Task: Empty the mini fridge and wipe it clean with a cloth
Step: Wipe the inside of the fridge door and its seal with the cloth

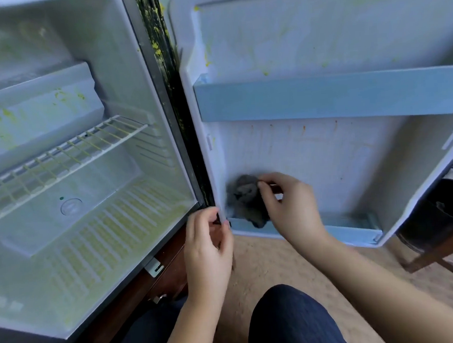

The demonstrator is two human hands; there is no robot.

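**Q:** What is the state of the right grip?
**A:** The right hand has its grip clamped on the crumpled grey cloth. The fingers curl over the cloth and hold it against the lower inner panel of the white plastic fridge door.

**Q:** And the left grip?
**A:** The left hand pinches the door's bottom hinge-side corner, thumb and fingers closed on its edge. It sits just below and left of the cloth.

**Q:** Where is the cabinet?
**A:** The white mini fridge stands open to the left of the left grip. Its white wire shelf is above and further left. Yellow-green stains speckle the dark strip above that grip.

**Q:** What surrounds the right grip?
**A:** The pale blue lower door rail runs directly beneath the cloth and off to the right. The wider pale blue upper door rail crosses above. Below both grips lie the beige carpet and a knee in dark blue trousers.
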